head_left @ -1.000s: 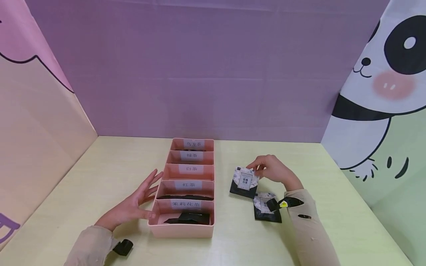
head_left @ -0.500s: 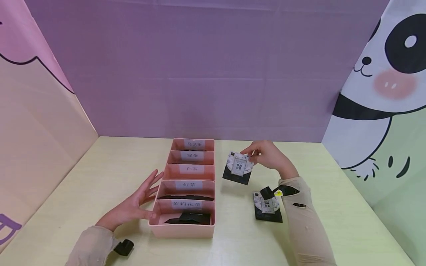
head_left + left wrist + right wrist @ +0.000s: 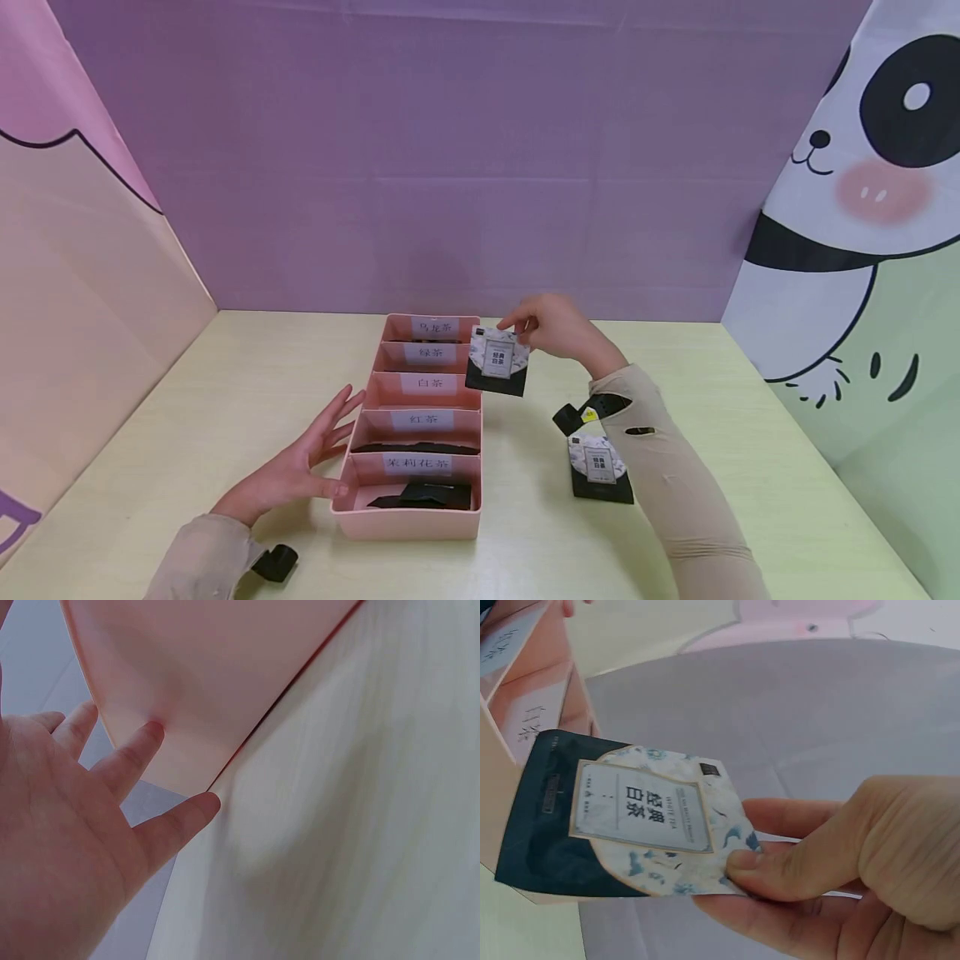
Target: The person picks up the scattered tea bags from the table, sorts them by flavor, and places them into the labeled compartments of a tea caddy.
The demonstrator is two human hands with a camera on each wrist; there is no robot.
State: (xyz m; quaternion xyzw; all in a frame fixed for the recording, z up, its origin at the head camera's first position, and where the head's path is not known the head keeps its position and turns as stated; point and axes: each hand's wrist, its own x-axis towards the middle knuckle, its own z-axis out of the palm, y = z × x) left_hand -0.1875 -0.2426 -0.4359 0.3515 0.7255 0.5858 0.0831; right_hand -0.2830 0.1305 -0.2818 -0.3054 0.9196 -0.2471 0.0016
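A white tea sachet (image 3: 497, 361), black below and floral white above, is pinched at its upper corner by my right hand (image 3: 558, 329). It hangs upright over the right rim of the pink divided box (image 3: 405, 525). In the right wrist view, thumb and fingers grip the sachet (image 3: 645, 814) by its floral end. My left hand (image 3: 296, 467) lies along the box's left side, fingers spread. In the left wrist view, a fingertip of the left hand (image 3: 82, 817) touches the box wall (image 3: 187, 667). A second white tea sachet (image 3: 600, 467) lies flat under the right forearm.
Labelled compartments run front to back in the box. Black sachets (image 3: 435, 494) lie in the front one, and a dark sachet edge (image 3: 416, 447) shows in the one behind. The middle compartment (image 3: 427, 396) shows no sachet. A purple backdrop (image 3: 480, 167) rises behind the table (image 3: 285, 350).
My right hand has lifted the sachet off the table and carried it left to the box's right edge. The left hand has stayed at the box's side.
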